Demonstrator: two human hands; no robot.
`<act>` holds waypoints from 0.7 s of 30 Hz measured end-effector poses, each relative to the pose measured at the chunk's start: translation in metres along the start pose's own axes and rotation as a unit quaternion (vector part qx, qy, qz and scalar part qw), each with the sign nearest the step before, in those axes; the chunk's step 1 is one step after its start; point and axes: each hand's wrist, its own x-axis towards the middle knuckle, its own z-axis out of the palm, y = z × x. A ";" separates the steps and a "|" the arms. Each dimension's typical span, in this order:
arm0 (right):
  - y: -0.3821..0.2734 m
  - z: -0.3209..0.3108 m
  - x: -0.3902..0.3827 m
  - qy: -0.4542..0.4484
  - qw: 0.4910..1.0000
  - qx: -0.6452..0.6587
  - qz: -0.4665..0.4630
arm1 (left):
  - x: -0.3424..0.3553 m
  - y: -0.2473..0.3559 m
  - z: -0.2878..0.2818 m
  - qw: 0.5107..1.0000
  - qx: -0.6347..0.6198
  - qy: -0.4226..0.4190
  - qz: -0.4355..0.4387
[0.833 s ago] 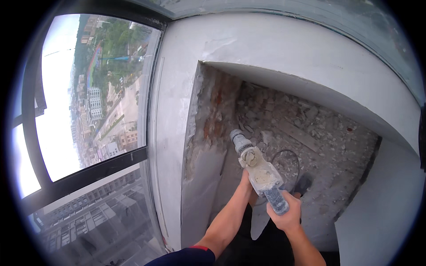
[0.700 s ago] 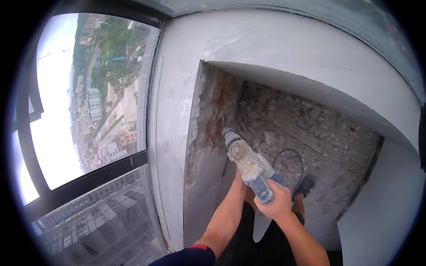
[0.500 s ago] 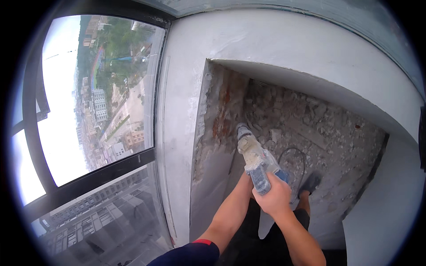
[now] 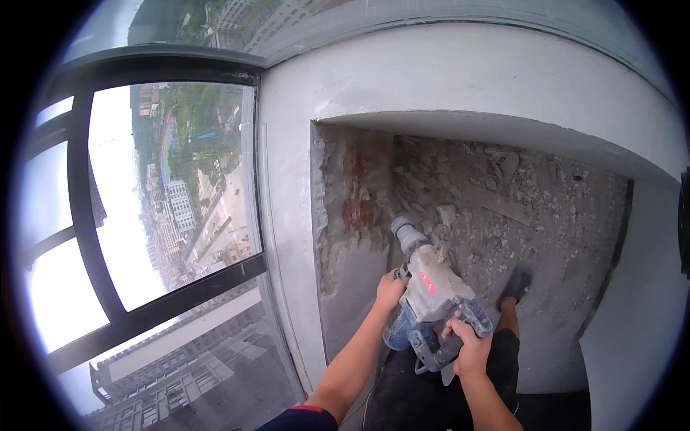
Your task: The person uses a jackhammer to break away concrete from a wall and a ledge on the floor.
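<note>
A dusty grey and blue demolition hammer [image 4: 433,284] is held in both my hands, its nose slanting up and left toward the broken wall [image 4: 357,183]. My left hand [image 4: 390,291] is closed around the side handle near the tool's front. At the back, my right hand [image 4: 471,346] wraps the rear handle. The chuck points at the corner where the chipped wall, with reddish brick showing, meets the rubble-strewn floor [image 4: 467,194]. Whether the bit touches the wall is too blurred to tell.
Broken plaster and mortar chunks [image 4: 445,214] cover the recess floor. My foot [image 4: 516,284] stands among them at the right. A white wall edge [image 4: 287,215] frames the recess. Left of it, a dark-framed window [image 4: 172,194] looks down on buildings far below.
The hammer has turned, its body swinging lower and right, so its side now shows. My left hand has come into view on the side handle. The view has shifted a little.
</note>
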 end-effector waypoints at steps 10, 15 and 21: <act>0.038 -0.015 0.064 0.025 0.951 0.262 0.163 | 0.005 0.112 -0.026 0.835 0.549 -0.013 0.042; 0.046 0.006 0.083 0.028 0.932 0.312 0.184 | 0.024 0.135 -0.042 0.794 0.604 -0.010 0.065; 0.042 0.025 0.095 0.048 0.925 0.311 0.212 | 0.033 0.155 -0.055 0.785 0.616 -0.039 0.059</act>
